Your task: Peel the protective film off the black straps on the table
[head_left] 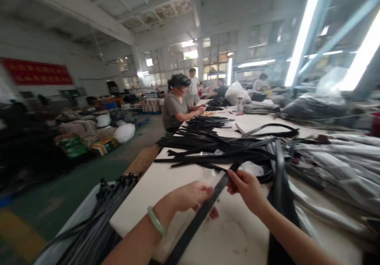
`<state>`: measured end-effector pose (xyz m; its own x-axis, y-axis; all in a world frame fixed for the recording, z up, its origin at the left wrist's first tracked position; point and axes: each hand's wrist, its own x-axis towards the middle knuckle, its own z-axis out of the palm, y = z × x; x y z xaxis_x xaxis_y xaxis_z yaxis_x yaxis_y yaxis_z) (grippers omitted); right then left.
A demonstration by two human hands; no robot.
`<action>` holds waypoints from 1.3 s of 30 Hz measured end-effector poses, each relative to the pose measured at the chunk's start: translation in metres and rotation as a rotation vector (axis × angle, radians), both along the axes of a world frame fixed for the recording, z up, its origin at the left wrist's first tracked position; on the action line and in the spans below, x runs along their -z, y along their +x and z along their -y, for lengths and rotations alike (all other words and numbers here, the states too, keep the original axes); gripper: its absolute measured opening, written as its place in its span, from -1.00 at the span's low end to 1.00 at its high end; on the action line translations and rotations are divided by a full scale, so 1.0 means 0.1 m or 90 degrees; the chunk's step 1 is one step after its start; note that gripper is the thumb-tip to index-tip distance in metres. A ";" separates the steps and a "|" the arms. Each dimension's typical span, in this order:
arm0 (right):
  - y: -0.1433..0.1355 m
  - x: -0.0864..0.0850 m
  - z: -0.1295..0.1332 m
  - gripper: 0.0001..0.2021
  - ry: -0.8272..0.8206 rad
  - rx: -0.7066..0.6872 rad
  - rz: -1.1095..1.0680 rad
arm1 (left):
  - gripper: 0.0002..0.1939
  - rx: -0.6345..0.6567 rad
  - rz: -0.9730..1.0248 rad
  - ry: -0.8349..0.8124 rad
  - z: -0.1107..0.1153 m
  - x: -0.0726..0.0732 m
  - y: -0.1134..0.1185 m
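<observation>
A long, flat black strap (pixel 190 228) runs slantwise over the white table, from its upper tip down past the lower edge of the view. My left hand (pixel 191 195), with a pale green bangle (pixel 156 221) at the wrist, is closed round the strap's middle, its fingers partly hidden underneath. Near the upper end, my right hand (pixel 246 186) pinches the same strap between thumb and fingers. Just beyond both hands lies a loose pile of black straps (pixel 213 143), some of them curled at the right.
Left of the white table (pixel 136 201), more black straps (pixel 103 221) fill a light-coloured bin. Clear plastic-wrapped bundles (pixel 341 174) lie at the right. A co-worker (pixel 175 106) in a grey shirt stands at the table's far left side; other people are farther back.
</observation>
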<state>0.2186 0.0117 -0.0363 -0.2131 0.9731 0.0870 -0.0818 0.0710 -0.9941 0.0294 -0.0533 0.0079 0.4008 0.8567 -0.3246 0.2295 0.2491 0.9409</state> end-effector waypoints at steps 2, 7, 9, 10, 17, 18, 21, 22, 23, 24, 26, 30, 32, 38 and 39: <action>0.03 0.00 0.05 -0.53 0.000 -0.051 -0.023 | -0.41 -0.021 0.053 -0.057 0.49 0.01 -0.10; 0.01 0.02 0.28 -0.53 -0.072 -0.384 0.072 | -0.56 -0.355 0.120 -0.036 2.01 0.07 -0.59; 0.00 0.10 0.32 -0.46 -0.082 -0.404 0.122 | -0.55 -0.539 0.098 -0.066 2.53 0.04 -0.94; 0.01 0.16 0.31 -0.44 -0.088 -0.394 0.141 | -0.53 -0.619 0.084 -0.069 2.72 0.02 -1.14; 0.06 0.51 0.00 -0.54 -0.103 -0.259 0.180 | -0.47 -0.725 -0.163 -0.037 2.72 0.08 -2.60; 0.07 0.50 -0.03 -0.54 -0.084 -0.248 0.176 | -0.46 -0.723 -0.213 -0.030 2.58 0.12 -2.77; 0.10 0.40 -0.16 -0.56 0.014 -0.189 0.198 | -0.45 -0.712 -0.324 0.009 2.04 0.18 -3.15; 0.13 0.35 -0.21 -0.59 0.060 -0.149 0.235 | -0.45 -0.708 -0.364 0.033 1.82 0.18 -3.24; 0.17 0.29 -0.26 -0.62 0.113 -0.097 0.290 | -0.44 -0.703 -0.407 0.064 1.59 0.16 -3.30; 0.21 0.24 -0.31 -0.66 0.170 -0.037 0.358 | -0.40 -0.696 -0.449 0.101 1.34 0.13 -3.32; 0.32 0.13 -0.38 -0.74 0.285 0.065 0.484 | -0.29 -0.662 -0.510 0.187 0.81 0.06 -3.23; 0.39 -0.02 -0.40 -0.79 0.380 0.012 0.573 | -0.40 -0.443 -0.509 0.366 -0.11 -0.07 -2.34; 0.34 -0.03 -0.38 -0.80 0.380 -0.004 0.584 | -0.60 -0.235 -0.527 0.482 -0.40 -0.08 -1.65; 0.25 0.08 -0.33 -0.63 0.398 -0.018 0.598 | -0.71 0.003 -0.541 0.568 -0.95 0.19 -0.03; 0.26 0.10 -0.33 -0.60 0.398 -0.018 0.600 | -0.74 -0.018 -0.558 0.561 -1.04 0.25 0.08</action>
